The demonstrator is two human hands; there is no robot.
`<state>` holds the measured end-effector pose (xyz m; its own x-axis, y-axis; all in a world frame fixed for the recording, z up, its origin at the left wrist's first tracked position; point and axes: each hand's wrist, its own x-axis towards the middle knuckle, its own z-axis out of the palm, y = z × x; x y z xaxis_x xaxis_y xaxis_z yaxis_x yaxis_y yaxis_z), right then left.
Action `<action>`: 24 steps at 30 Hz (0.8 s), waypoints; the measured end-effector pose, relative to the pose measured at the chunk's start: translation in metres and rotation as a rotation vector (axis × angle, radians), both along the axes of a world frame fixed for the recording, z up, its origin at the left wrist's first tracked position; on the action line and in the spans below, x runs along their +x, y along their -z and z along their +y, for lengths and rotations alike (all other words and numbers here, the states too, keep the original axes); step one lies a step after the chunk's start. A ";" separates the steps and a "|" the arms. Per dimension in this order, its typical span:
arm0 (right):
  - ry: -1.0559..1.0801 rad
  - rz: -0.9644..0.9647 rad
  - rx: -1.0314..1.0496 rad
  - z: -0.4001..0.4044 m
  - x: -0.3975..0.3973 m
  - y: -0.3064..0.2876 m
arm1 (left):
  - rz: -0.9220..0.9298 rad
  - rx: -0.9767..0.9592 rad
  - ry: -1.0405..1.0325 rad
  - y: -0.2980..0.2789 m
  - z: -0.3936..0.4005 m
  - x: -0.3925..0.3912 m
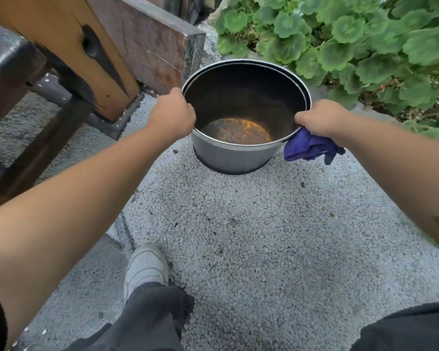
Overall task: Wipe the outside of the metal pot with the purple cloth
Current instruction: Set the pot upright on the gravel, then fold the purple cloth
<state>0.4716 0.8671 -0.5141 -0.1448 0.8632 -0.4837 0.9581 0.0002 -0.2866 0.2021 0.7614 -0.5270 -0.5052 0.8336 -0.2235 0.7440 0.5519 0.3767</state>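
A large metal pot (235, 155) with a dark, rust-stained inside stands upright on pale gravel ground, in the upper middle of the head view. My left hand (174, 112) grips the pot's rim on its left side. My right hand (322, 117) grips the rim on the right side and also holds a bunched purple cloth (309, 148), which hangs down beside the pot's outer wall. The pot's handles, if any, are hidden under my hands.
A wooden post (69, 46) and a reddish stone slab (147, 44) stand to the left behind the pot. Green leafy plants (352, 41) fill the upper right. My white shoe (145, 267) and dark trouser legs are at the bottom, on gravel ground (264, 236).
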 end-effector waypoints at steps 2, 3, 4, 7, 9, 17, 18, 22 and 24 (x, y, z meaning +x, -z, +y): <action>-0.015 0.025 0.002 0.000 0.002 0.001 | -0.028 0.031 -0.007 0.005 -0.003 0.000; -0.031 0.036 -0.001 0.000 0.005 0.001 | -0.093 0.055 -0.030 0.009 -0.006 -0.001; -0.049 0.048 -0.008 -0.001 0.007 0.000 | -0.197 0.080 -0.089 0.011 -0.010 -0.003; -0.068 0.144 -0.095 -0.010 0.022 -0.007 | -0.465 0.244 -0.410 0.013 -0.035 0.005; 0.024 0.349 -0.231 -0.019 0.037 -0.016 | -0.354 0.448 -0.388 0.007 -0.057 0.023; -0.277 0.799 -0.513 -0.074 0.059 -0.046 | -0.871 0.159 0.410 -0.050 -0.061 0.130; -0.360 0.775 -0.491 -0.079 0.058 -0.047 | -0.910 0.073 0.446 -0.050 -0.060 0.133; -0.461 0.651 -0.262 -0.085 0.058 -0.044 | -0.705 0.060 0.540 -0.042 -0.061 0.129; -0.456 0.585 -0.193 -0.084 0.063 -0.040 | -0.604 0.092 0.558 -0.039 -0.061 0.127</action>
<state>0.5347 0.7835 -0.4741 -0.7451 0.5648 -0.3547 0.5676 0.2576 -0.7820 0.3291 0.7008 -0.4884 0.1733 0.9545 -0.2428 0.5544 0.1092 0.8251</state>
